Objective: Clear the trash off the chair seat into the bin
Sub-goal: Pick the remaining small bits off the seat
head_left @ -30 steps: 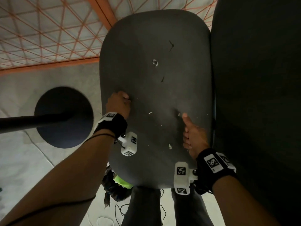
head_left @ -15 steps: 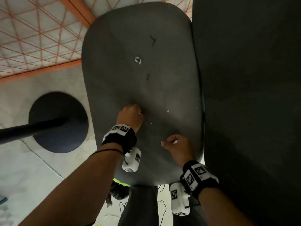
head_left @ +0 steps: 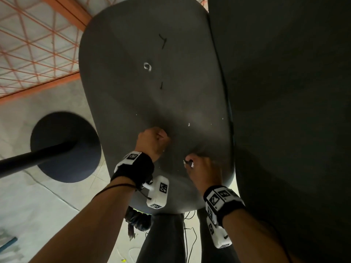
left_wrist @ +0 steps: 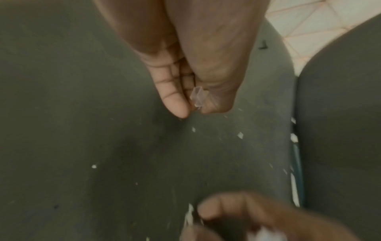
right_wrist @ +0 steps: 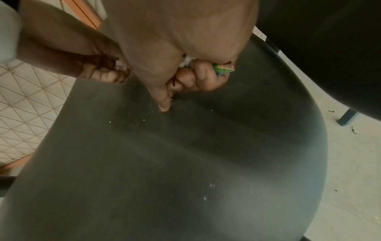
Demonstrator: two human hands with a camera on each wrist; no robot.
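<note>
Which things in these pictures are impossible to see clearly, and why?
- Bin: in no view; a dark bag below the chair seat is mostly hidden.
- Contents of the right hand: right wrist view, curled fingers cover most of the wrapper.
- White specks: head view, too small to identify.
- Right hand, left wrist view: blurred.

Both forearms are bare, with no sleeves in view. The left hand (head_left: 152, 142) has a black wristband (head_left: 133, 168) behind it, topped by a white tag printed with a black square-pattern marker. A white boxy camera module (head_left: 158, 192) hangs from that band, with the same kind of black-and-white markers on two faces and a thin black cable (head_left: 115, 186) looping round the forearm. The right hand (head_left: 204, 170) has a matching black band (head_left: 223, 203) with larger marker tags, and a second white module (head_left: 218, 237) hangs below it. Dark trousers (head_left: 163, 240) cover the legs.
</note>
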